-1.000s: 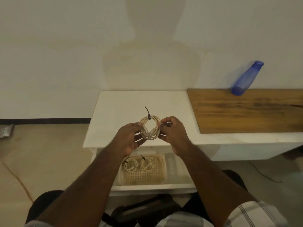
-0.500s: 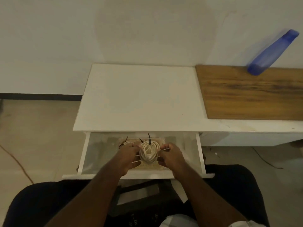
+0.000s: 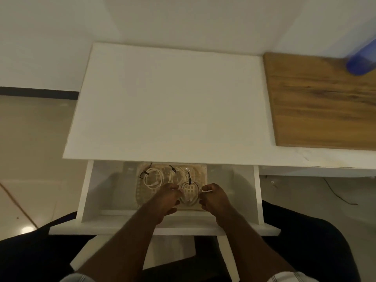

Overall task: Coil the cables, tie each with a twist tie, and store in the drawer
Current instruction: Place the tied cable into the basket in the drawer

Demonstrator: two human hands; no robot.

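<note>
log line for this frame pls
phase: stow | both hands: left hand, right hand lowering tied cable coil onto woven tray in open drawer | already stored: two coils | tabletop: bare

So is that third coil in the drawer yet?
In. The coil sits low on the woven tray inside the open drawer, both hands at its sides.

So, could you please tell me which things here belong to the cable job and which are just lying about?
Job:
- held coil, between left hand and right hand
- two tied coils
- woven tray
- drawer

Lying about:
- blue bottle
- wooden board
</note>
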